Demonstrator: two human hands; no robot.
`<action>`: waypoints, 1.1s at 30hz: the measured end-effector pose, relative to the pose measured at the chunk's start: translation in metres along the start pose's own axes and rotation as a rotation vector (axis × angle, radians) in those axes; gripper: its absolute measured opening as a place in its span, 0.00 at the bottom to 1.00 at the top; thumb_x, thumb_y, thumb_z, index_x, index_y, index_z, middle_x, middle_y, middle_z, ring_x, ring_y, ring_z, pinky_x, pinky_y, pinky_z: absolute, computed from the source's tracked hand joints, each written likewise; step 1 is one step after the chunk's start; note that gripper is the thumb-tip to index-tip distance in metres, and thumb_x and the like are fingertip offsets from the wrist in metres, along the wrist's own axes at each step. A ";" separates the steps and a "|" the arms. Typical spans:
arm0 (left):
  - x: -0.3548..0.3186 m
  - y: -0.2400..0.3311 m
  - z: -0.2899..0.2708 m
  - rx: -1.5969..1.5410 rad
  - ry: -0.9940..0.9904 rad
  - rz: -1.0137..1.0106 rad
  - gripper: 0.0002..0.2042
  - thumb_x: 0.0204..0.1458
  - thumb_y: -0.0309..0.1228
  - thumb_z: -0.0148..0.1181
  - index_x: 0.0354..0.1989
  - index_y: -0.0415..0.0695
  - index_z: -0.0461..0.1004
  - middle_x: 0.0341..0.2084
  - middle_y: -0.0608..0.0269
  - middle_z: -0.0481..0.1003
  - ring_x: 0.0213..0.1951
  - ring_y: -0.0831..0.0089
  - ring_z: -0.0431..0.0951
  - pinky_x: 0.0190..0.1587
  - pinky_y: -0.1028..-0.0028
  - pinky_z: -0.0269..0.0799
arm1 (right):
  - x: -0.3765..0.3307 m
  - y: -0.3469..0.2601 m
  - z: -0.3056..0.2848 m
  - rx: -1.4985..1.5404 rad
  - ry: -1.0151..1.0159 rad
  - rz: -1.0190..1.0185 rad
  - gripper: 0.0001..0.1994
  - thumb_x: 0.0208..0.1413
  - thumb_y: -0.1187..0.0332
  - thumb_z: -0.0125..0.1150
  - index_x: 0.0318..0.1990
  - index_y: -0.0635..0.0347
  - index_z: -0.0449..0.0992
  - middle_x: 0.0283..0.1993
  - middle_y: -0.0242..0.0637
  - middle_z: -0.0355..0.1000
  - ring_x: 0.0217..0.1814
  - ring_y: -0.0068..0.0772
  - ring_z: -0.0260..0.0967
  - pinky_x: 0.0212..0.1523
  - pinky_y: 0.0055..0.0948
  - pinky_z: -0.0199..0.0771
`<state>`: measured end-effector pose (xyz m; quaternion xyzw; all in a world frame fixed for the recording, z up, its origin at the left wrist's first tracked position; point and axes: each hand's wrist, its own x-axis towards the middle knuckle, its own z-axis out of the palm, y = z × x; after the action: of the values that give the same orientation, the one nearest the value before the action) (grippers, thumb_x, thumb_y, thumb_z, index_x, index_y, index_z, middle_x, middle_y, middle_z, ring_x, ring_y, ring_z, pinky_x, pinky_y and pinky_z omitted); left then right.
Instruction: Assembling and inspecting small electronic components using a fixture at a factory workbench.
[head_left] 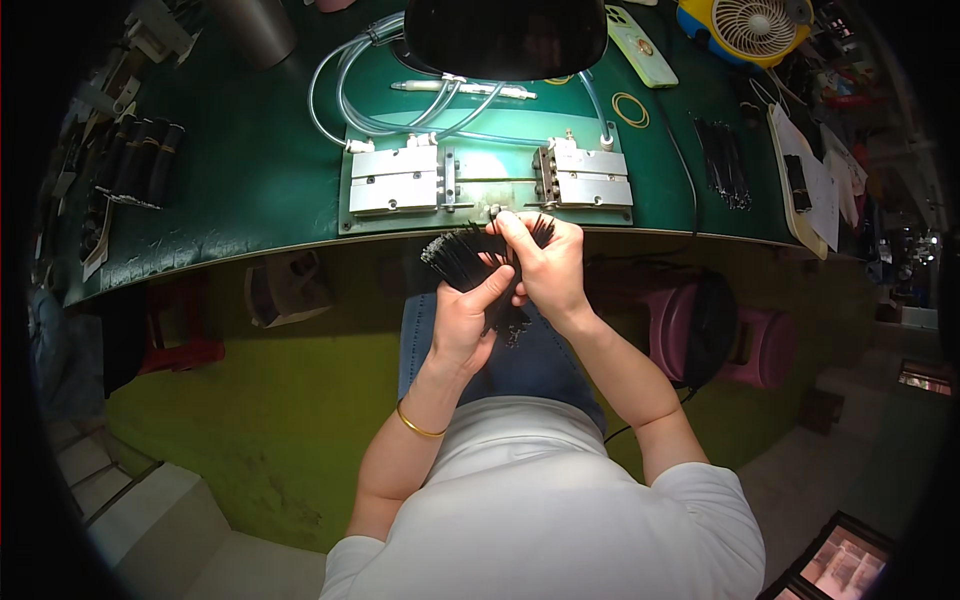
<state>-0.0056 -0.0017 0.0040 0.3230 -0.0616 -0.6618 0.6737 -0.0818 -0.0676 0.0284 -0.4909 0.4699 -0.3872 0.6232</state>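
Note:
My left hand (466, 322) is closed around a fanned bunch of thin black wires (455, 256) with pale, shiny tips. Some of their ends hang out below the hand. Against the top of the bunch, my right hand (553, 268) is pinched, with a few black strands showing between its fingers. How many it grips is hidden. Both hands meet just in front of the bench edge. Right behind them is a metal fixture with a left silver block (395, 182) and a right silver block (592, 180) on a base plate (490, 217).
Clear tubes (345, 85) loop behind the fixture, near a white pen (510, 92). A dark rounded lamp head (505, 40) overhangs the bench. More black wires (722, 165) lie right, black bundles (150, 160) left. A phone (642, 48) and fan (750, 28) stand far right; pink stools (765, 345) below.

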 end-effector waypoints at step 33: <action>-0.127 0.166 -0.128 -0.146 0.198 0.471 0.13 0.54 0.36 0.46 0.43 0.44 0.69 0.08 0.77 0.44 0.10 0.86 0.43 0.13 0.83 0.42 | 0.124 -0.071 -0.251 -1.550 0.595 -0.302 0.19 0.50 0.51 0.50 0.32 0.61 0.71 0.35 0.48 0.69 0.37 0.51 0.67 0.34 0.42 0.66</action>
<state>0.1862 0.1477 0.0332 0.3135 -0.0209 -0.4546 0.8335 -0.2932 -0.2627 0.0528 -0.7147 0.6766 -0.1474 -0.0983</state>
